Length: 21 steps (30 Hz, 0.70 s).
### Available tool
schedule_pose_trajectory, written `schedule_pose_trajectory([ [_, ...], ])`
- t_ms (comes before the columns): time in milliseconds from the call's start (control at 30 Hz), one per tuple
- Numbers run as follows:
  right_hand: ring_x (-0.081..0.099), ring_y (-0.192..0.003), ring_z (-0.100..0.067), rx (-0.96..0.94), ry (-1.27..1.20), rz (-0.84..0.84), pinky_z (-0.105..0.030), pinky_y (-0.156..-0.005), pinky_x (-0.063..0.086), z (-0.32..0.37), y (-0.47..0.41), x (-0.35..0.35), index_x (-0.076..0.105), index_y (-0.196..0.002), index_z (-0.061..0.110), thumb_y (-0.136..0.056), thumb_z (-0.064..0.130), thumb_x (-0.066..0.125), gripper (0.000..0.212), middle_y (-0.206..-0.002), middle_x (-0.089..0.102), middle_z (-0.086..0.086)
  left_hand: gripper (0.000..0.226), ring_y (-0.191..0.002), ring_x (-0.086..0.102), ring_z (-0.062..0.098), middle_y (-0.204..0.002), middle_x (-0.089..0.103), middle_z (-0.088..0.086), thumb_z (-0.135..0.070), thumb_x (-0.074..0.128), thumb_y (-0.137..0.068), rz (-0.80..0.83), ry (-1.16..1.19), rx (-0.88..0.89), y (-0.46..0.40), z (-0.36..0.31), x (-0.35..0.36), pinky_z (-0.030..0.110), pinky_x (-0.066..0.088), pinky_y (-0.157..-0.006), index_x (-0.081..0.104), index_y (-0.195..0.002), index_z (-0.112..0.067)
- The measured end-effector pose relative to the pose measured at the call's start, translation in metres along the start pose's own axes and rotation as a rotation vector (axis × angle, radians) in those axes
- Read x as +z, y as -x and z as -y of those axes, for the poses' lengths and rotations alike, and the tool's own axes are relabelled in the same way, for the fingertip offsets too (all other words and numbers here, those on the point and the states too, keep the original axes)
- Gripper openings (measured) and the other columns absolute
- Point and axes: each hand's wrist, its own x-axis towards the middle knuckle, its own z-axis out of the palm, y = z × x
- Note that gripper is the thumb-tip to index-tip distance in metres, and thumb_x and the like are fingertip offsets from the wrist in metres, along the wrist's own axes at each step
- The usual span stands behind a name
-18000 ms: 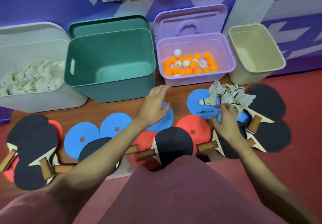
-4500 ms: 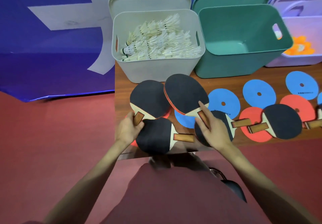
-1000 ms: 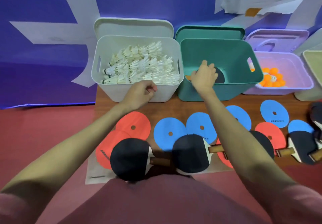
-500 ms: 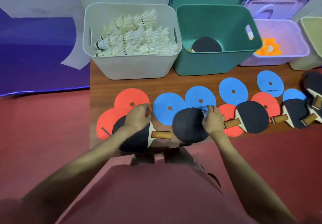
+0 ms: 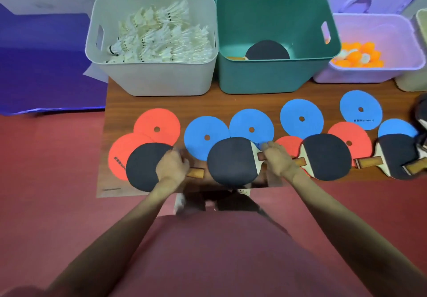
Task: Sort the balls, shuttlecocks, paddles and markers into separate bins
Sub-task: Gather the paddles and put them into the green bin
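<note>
My left hand [image 5: 172,166] grips the neck of a black paddle [image 5: 143,166] lying at the table's front left. My right hand [image 5: 277,158] holds the handle of a second black paddle [image 5: 232,160] in the middle. Two more black paddles [image 5: 327,159] [image 5: 396,155] lie to the right. The green bin [image 5: 272,75] holds a black paddle [image 5: 268,50]. The white bin [image 5: 152,77] is full of shuttlecocks [image 5: 161,40]. Orange and white balls [image 5: 357,54] fill the lilac bin [image 5: 379,72].
Flat red markers [image 5: 159,121] and blue markers [image 5: 300,112] lie in a row on the wooden table [image 5: 231,100]. A beige bin [image 5: 411,82] stands at the far right edge. More dark paddles [image 5: 421,112] lie at the right border. Red floor surrounds the table.
Both hands have settled lower on the paddles; the left hand slid from the blade toward the handle, and the right hand now closes round its paddle's handle.
</note>
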Motion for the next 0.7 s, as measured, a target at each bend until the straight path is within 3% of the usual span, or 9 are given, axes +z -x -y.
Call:
schedule_pose_trajectory([
  [100, 0.049, -0.111, -0.029, -0.1, 0.07, 0.007, -0.034, -0.084, 0.032, -0.01, 0.0, -0.009, 0.048, -0.109, 0.01, -0.081, 0.003, 0.049, 0.029, -0.113, 0.056, -0.008, 0.03, -0.103, 0.056, 0.04, -0.111, 0.056, 0.02, -0.024, 0.054, -0.088, -0.097, 0.12, -0.251, 0.014, -0.012, 0.014, 0.044, 0.045, -0.079, 0.049, -0.108, -0.002],
  [200, 0.048, -0.111, -0.027, -0.16, 0.126, -0.047, -0.034, -0.083, 0.029, -0.022, 0.003, -0.014, 0.044, -0.114, 0.012, -0.089, 0.011, 0.05, 0.026, -0.116, 0.056, -0.007, 0.049, -0.111, 0.053, 0.042, -0.123, 0.05, 0.024, -0.028, 0.062, -0.085, -0.132, 0.27, -0.49, 0.026, -0.024, 0.032, 0.047, 0.044, -0.086, 0.042, -0.117, 0.002],
  [333, 0.049, -0.113, -0.028, -0.193, 0.081, -0.083, -0.036, -0.087, 0.031, -0.042, 0.007, -0.021, 0.041, -0.125, 0.01, -0.095, 0.023, 0.048, 0.033, -0.12, 0.056, -0.008, 0.063, -0.118, 0.049, 0.045, -0.131, 0.045, 0.027, -0.03, 0.067, -0.083, -0.184, 0.441, -0.732, 0.03, -0.041, 0.052, 0.048, 0.041, -0.095, 0.033, -0.123, 0.005],
  [467, 0.051, -0.108, -0.029, -0.216, 0.046, -0.187, -0.035, -0.086, 0.03, -0.063, 0.007, -0.028, 0.044, -0.126, 0.007, -0.089, 0.011, 0.052, 0.038, -0.115, 0.057, -0.008, 0.061, -0.122, 0.044, 0.041, -0.131, 0.04, 0.027, -0.027, 0.069, -0.082, -0.275, 0.53, -0.878, 0.024, -0.065, 0.052, 0.047, 0.044, -0.097, 0.037, -0.121, 0.009],
  [567, 0.054, -0.105, -0.031, -0.233, 0.011, -0.235, -0.039, -0.086, 0.034, -0.073, 0.007, -0.035, 0.048, -0.123, 0.004, -0.084, 0.003, 0.054, 0.039, -0.111, 0.06, -0.01, 0.06, -0.113, 0.052, 0.034, -0.12, 0.049, 0.019, -0.027, 0.074, -0.072, -0.321, 0.682, -1.026, 0.011, -0.066, 0.058, 0.041, 0.05, -0.089, 0.041, -0.113, 0.002],
  [633, 0.054, -0.102, -0.031, -0.252, -0.016, -0.275, -0.039, -0.085, 0.035, -0.078, 0.009, -0.04, 0.05, -0.12, 0.004, -0.085, 0.003, 0.055, 0.036, -0.109, 0.06, -0.01, 0.045, -0.094, 0.061, 0.025, -0.099, 0.056, 0.011, -0.022, 0.072, -0.067, -0.323, 0.925, -1.036, 0.008, -0.065, 0.06, 0.033, 0.053, -0.069, 0.05, -0.1, -0.002],
  [700, 0.055, -0.101, -0.03, -0.274, -0.028, -0.313, -0.037, -0.085, 0.034, -0.085, 0.01, -0.043, 0.049, -0.12, 0.005, -0.089, 0.008, 0.056, 0.032, -0.108, 0.06, -0.008, 0.027, -0.074, 0.061, 0.017, -0.081, 0.056, 0.006, -0.015, 0.07, -0.072, -0.389, 1.117, -1.032, 0.011, -0.072, 0.058, 0.025, 0.043, -0.046, 0.057, -0.093, -0.005],
])
